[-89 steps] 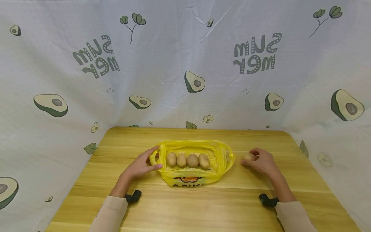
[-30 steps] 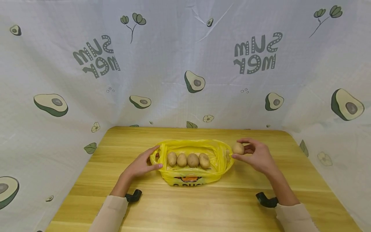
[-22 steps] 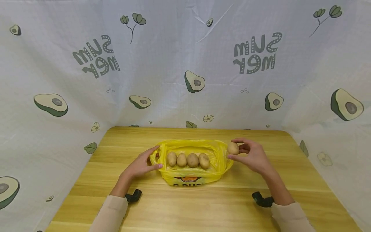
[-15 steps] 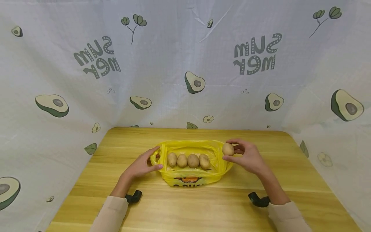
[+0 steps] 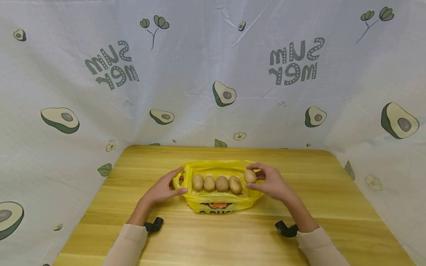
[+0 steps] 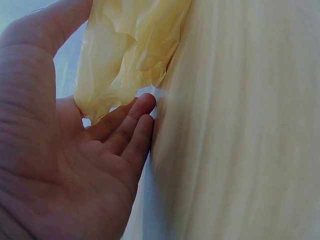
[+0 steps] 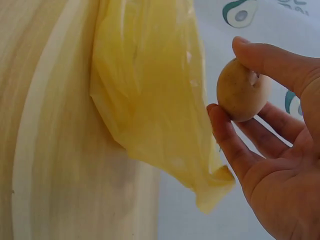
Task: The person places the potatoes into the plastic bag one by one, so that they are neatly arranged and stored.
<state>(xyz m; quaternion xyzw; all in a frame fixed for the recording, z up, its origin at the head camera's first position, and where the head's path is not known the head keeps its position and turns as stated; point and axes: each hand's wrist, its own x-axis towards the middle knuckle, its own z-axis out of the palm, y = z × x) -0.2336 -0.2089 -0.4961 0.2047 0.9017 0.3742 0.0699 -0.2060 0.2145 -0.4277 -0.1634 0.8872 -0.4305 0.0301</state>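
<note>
A yellow plastic bag point(image 5: 217, 205) stands on the table with its mouth spread wide. Several potatoes point(image 5: 222, 183) lie side by side in a row inside it. My right hand point(image 5: 271, 183) pinches another potato point(image 5: 250, 176) between thumb and fingertips, over the right end of the bag mouth. In the right wrist view that potato point(image 7: 242, 91) shows beside the bag's yellow side point(image 7: 150, 90). My left hand point(image 5: 163, 188) rests at the bag's left end, fingers extended, thumb at the front and index finger at the back. The left wrist view shows its relaxed fingers point(image 6: 137, 140) beside the hanging plastic point(image 6: 117, 55).
The wooden table point(image 5: 213, 240) has rounded far corners. A white curtain point(image 5: 186, 74) printed with avocados surrounds it at the back and sides. A dark strapped-on camera sits at each wrist, the left one point(image 5: 154, 224) and the right one point(image 5: 286, 229).
My right hand took up the potato from the table right of the bag, lifted it and carried it left over the bag's right end. The left hand and the bag's potatoes stayed put.
</note>
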